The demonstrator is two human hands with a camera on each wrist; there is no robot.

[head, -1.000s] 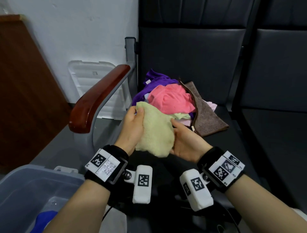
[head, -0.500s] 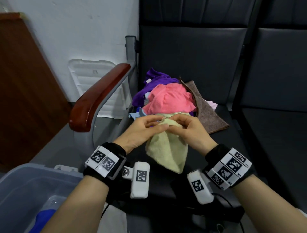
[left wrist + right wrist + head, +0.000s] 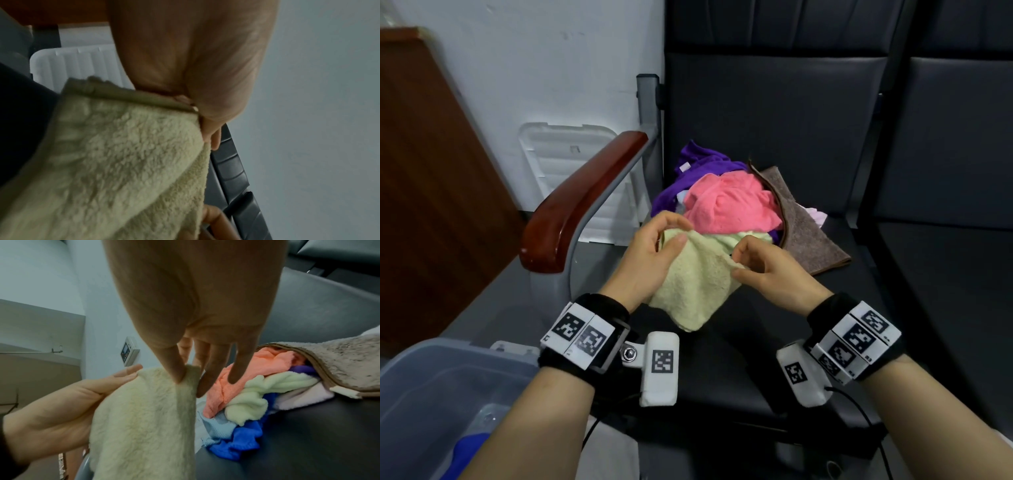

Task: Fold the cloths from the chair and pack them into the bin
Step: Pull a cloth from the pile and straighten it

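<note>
The person is holding a pale yellow-green fleecy cloth (image 3: 697, 277) above the black padded chair seat (image 3: 739, 359), in front of the pile. The left hand (image 3: 650, 253) is gripping its upper left edge, thumb pressing the front. The right hand (image 3: 767, 270) is pinching the upper right edge between thumb and forefinger. Behind them a heap of pink, purple and brown cloths (image 3: 732, 202) is lying on the seat. The translucent grey plastic bin (image 3: 424, 387) is sitting at lower left, well apart from the cloth.

We wear black wristbands (image 3: 599, 310) with white coded tags (image 3: 578, 333); white camera blocks (image 3: 660, 366) sit beside them.
</note>
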